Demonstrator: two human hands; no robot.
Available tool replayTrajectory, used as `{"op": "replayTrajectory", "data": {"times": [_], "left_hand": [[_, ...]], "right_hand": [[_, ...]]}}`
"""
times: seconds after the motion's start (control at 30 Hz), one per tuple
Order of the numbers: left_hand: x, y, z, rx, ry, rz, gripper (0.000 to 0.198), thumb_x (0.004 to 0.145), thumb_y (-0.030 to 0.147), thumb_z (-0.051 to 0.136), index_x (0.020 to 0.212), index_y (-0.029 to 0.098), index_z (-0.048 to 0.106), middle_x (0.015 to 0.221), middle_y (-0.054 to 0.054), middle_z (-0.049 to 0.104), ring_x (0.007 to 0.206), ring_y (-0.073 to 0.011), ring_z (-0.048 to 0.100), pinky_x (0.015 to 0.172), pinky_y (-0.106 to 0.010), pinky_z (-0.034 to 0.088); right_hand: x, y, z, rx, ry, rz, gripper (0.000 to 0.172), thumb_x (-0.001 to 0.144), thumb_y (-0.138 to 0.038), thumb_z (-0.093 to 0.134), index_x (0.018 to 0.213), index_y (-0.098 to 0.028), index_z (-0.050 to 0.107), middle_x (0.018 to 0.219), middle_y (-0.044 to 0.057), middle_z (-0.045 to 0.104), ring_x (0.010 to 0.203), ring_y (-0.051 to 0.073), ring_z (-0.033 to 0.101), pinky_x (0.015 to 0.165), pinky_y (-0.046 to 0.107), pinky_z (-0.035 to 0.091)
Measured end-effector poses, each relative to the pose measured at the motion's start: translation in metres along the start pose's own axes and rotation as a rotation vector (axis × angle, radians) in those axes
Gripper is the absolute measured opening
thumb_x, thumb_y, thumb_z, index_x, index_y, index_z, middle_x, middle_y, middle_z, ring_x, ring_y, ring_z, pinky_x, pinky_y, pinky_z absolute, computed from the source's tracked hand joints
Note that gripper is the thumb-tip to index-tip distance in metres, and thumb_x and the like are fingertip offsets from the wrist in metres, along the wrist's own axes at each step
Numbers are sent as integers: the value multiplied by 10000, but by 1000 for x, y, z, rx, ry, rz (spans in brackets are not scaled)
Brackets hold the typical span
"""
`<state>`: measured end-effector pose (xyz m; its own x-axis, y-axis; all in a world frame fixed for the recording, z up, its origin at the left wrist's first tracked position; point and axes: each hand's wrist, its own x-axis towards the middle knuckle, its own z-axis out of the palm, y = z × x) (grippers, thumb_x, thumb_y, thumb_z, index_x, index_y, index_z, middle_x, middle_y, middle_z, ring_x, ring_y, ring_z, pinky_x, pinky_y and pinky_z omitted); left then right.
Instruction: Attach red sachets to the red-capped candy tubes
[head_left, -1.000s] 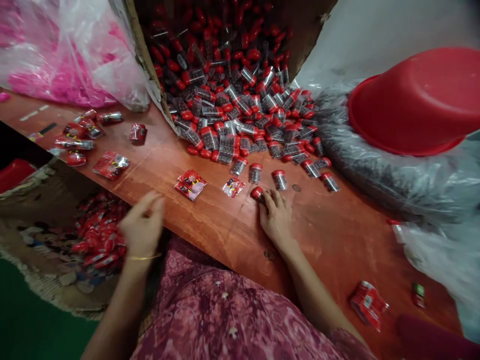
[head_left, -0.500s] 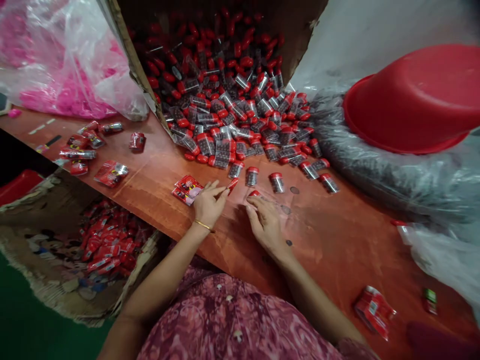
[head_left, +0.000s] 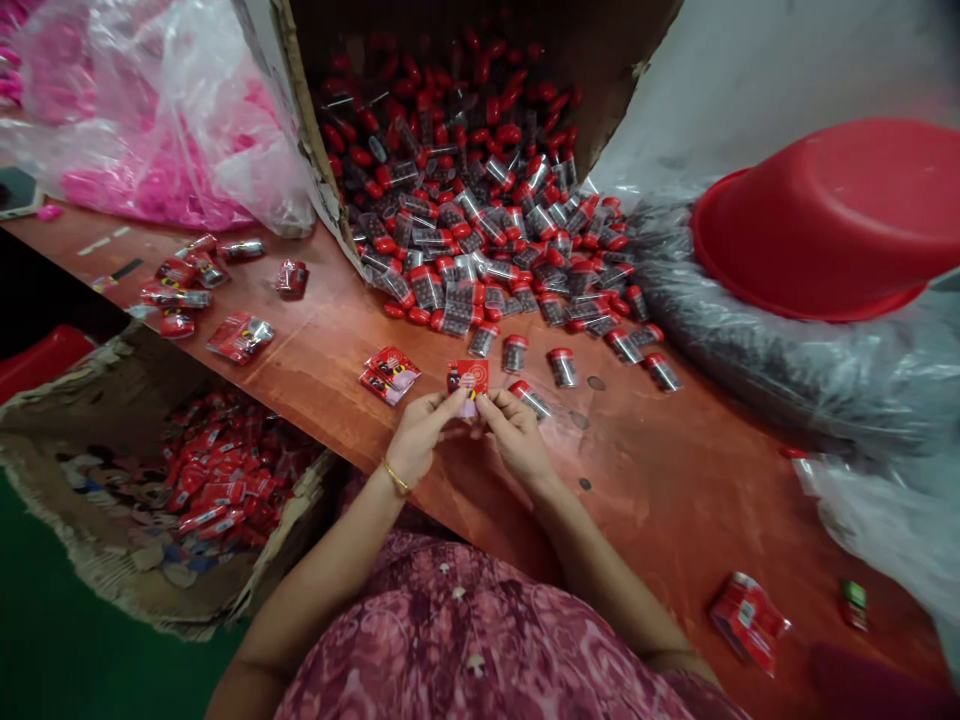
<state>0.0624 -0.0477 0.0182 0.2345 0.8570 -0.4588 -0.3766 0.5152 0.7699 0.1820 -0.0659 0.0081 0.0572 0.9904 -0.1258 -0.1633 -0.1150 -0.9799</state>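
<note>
Reddish-brown table (head_left: 637, 500) is kinda messy, left hand (head_left: 417, 436) and right hand (head_left: 520, 442) both pinching one little red packet (head_left: 466, 376) in from the near edge, small jar (head_left: 532, 401) lying just beside the right hand.

Single head-worn view, looks forward and steeply down. Near range: left hand (head_left: 418, 435) and right hand (head_left: 519, 440) mid-frame, shirt (head_left: 480, 635) on the near side of both. Covers box (head_left: 619, 60) beyond both hands, carton (head_left: 281, 540) down and left of the left hand, tub (head_left: 832, 220) well right of the right hand.
</note>
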Motion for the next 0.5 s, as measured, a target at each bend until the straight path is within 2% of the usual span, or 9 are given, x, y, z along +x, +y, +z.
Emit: {"op": "replayTrajectory", "data": {"times": [0.1, 0.2, 0.37, 0.5], "left_hand": [[1, -3, 1, -6, 81, 180, 285, 505, 365, 804, 571, 131, 656, 550, -1, 635, 513, -80, 539, 546, -203, 431], [1, -11, 4, 49, 141, 255, 260, 535, 359, 781, 523, 137, 647, 504, 10, 615, 481, -77, 510, 520, -207, 413], [-2, -20, 5, 60, 146, 213, 278, 514, 376, 789, 513, 136, 648, 484, 14, 603, 464, -80, 500, 502, -211, 406], [-4, -16, 4, -41, 106, 91, 335, 507, 427, 789, 640, 135, 690, 606, 2, 659, 548, -80, 548, 575, -205, 447]], "right_hand": [[-3, 5, -1, 16, -18, 53, 327, 708, -508, 623, 715, -185, 566, 541, -63, 501, 453, 72, 467, 469, 204, 409], [-6, 12, 3, 9, 0, 36, 338, 705, -518, 621, 687, -187, 553, 550, -53, 508, 465, 77, 461, 468, 209, 407], [-7, 19, 3, -94, 27, -7, 391, 731, -553, 571, 611, -189, 492, 528, -52, 454, 473, 78, 412, 462, 209, 361], [-5, 18, -5, -204, -53, -61, 372, 775, -533, 523, 645, -186, 500, 546, -45, 455, 496, 84, 412, 484, 214, 355]]}}
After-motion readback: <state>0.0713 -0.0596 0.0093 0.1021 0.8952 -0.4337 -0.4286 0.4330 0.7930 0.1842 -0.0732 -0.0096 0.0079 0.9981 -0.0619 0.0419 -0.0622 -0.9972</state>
